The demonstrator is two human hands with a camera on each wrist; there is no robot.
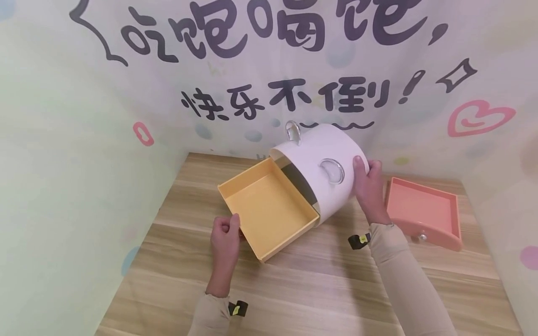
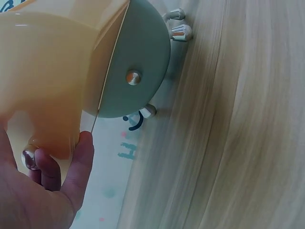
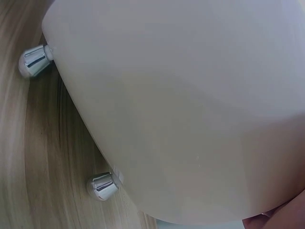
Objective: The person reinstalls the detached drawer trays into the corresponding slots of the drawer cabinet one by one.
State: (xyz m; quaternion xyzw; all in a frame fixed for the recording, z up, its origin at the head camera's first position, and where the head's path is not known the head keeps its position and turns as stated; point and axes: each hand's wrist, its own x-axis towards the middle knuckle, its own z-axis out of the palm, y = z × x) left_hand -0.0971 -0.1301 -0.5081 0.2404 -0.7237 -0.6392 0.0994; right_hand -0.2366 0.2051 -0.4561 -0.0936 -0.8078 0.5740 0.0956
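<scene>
A yellow drawer (image 1: 271, 205) is pulled partway out of a white, round-sided storage box (image 1: 323, 158). My left hand (image 1: 226, 235) grips the front of that drawer, its fingers around the silver knob (image 2: 29, 157) in the left wrist view. At the box's back right edge my right hand (image 1: 370, 184) holds the white shell, thumb on top. Below the yellow drawer, a green drawer front (image 2: 138, 52) with its own silver knob (image 2: 134, 77) shows in the left wrist view. The right wrist view has the white shell filling most of it.
A pink drawer (image 1: 422, 207) lies on the wooden table (image 1: 302, 289) to the right of my right hand. Two ear-shaped loops (image 1: 332, 171) stand on the box's top. Silver feet (image 3: 102, 186) are under the box. A wall (image 1: 235, 126) with writing rises behind.
</scene>
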